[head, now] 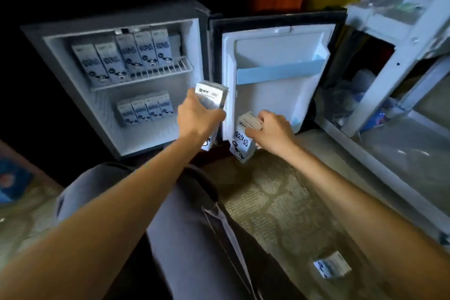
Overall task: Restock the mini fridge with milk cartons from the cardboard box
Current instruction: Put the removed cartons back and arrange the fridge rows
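The mini fridge (194, 39) stands open in front of me, its door (280, 46) swung to the right. Several white milk cartons (121, 58) line the wire upper shelf, and several more (146, 109) stand on the floor of the fridge. My left hand (197, 117) grips a milk carton (214, 95) at the fridge's right front edge. My right hand (272, 129) holds a second carton (243, 143) by its top, low in front of the door. One more carton (332, 267) lies on the carpet at lower right. No cardboard box is clearly in view.
A white metal rack (394, 61) with plastic bags stands right of the door. My knee in grey trousers (194, 214) is below the fridge. Patterned carpet (280, 202) covers the floor. The door's blue shelf rail (280, 72) holds nothing. A blue object (14, 180) lies far left.
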Available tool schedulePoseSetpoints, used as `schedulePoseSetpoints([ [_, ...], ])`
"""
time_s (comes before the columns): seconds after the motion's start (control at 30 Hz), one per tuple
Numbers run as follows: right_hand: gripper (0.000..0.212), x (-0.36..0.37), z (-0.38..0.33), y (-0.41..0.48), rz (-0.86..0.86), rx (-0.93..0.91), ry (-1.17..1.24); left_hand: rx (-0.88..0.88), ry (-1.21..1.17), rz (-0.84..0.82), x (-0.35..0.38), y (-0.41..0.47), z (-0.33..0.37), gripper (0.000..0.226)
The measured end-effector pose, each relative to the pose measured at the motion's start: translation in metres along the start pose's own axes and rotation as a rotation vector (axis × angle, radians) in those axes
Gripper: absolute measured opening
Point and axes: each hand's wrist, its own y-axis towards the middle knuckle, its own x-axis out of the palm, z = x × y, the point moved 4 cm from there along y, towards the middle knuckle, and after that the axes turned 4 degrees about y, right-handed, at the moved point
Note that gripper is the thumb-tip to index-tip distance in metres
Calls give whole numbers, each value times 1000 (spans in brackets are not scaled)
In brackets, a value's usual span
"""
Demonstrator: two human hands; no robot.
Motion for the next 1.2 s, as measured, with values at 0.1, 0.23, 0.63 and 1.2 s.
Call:
schedulePoseSetpoints([
  [0.1,28,14,-51,29,-8,-137,10,21,8,51,-38,27,-8,39],
  [0.23,22,41,-102,61,-35,-302,14,11,118,142,-79,59,-34,76],
  [0.63,32,120,-203,151,-67,-646,-136,69,582,70,-123,148,-117,55],
  [1.2,40,169,-229,234,3,-809,-187,33,620,-25,-111,224,-172,51],
])
